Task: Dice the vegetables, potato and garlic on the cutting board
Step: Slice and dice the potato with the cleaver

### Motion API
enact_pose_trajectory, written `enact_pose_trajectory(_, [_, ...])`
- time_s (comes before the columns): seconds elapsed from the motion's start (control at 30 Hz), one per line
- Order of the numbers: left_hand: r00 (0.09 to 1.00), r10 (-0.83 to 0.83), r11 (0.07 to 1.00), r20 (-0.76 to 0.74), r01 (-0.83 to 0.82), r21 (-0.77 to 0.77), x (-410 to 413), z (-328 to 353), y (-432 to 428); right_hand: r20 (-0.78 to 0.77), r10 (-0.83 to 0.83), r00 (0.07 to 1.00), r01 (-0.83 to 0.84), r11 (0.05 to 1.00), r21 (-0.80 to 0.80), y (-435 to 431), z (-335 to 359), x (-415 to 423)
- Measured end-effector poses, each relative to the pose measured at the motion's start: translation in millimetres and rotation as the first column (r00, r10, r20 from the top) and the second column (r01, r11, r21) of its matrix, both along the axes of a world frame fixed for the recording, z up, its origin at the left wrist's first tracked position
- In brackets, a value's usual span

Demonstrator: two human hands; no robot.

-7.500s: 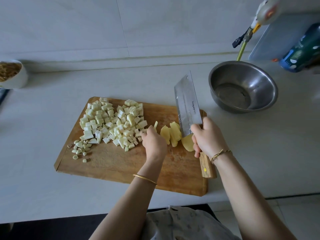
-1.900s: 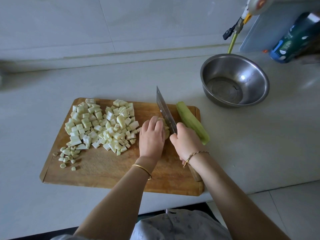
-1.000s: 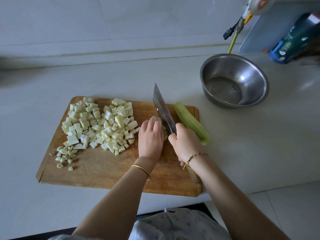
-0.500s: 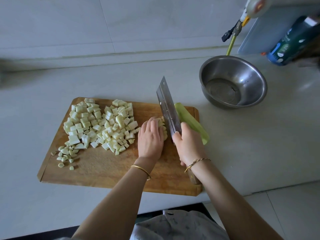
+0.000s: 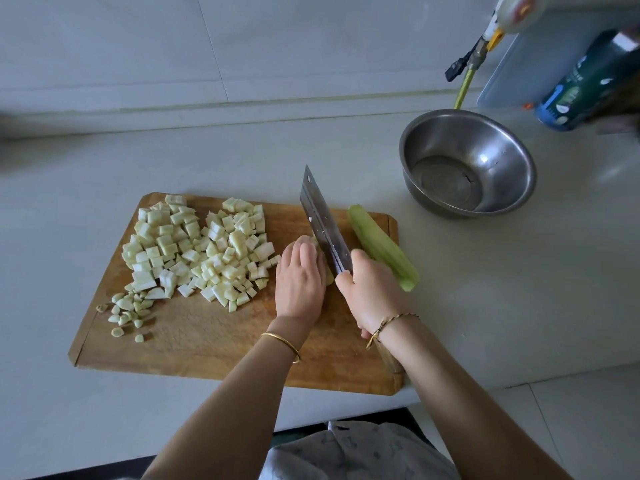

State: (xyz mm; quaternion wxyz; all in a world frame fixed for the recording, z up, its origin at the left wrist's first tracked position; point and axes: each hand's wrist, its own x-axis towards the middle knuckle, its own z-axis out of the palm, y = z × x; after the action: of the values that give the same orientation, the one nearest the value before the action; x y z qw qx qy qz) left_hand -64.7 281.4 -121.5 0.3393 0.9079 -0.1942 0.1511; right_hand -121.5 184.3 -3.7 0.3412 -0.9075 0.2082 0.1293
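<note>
The pale yellow potato [image 5: 328, 276] lay near the right-hand middle of the worn rectangular wooden cutting board [image 5: 207, 344], almost wholly hidden: only slivers of it showed past the left hand [image 5: 300, 278], so how far it was cut could not be told. That hand lay over it, fingers close together and bent down onto it. Against its knuckles stood the steel blade of the broad cleaver [image 5: 323, 223], seen nearly edge-on from its spine. The right hand [image 5: 370, 292] was wrapped tightly round the cleaver where blade meets handle; the wooden handle's end poked out under the wrist.

Just right of the blade, a long peeled pale green vegetable [image 5: 381, 252] lay slantwise, its near end past the board's edge. On the board's left half sat a heap of pale diced cubes [image 5: 201, 247], and by the left corner small chopped garlic pieces [image 5: 126, 313].

On the pale grey counter [image 5: 519, 299], well apart, stood a round stainless steel bowl [image 5: 516, 174]. Behind it a blue-green bottle [image 5: 585, 88] was blurred and partly cut off by the frame.
</note>
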Motion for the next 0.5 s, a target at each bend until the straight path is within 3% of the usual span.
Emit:
enact_pose_trajectory(0.33, [0.999, -0.005, 1.000, -0.044, 0.005, -0.002, -2, -1, 1, 0.005, -0.069, 0.998, 0.069, 0.997, 0.037, 8, -15, 2])
enact_pose_trajectory(0.5, [0.987, 0.021, 0.994, -0.159, -0.004, 0.112, -5, 16, 4, 0.016, -0.135, 0.991, 0.134, 0.987, 0.084, 0, -20, 1])
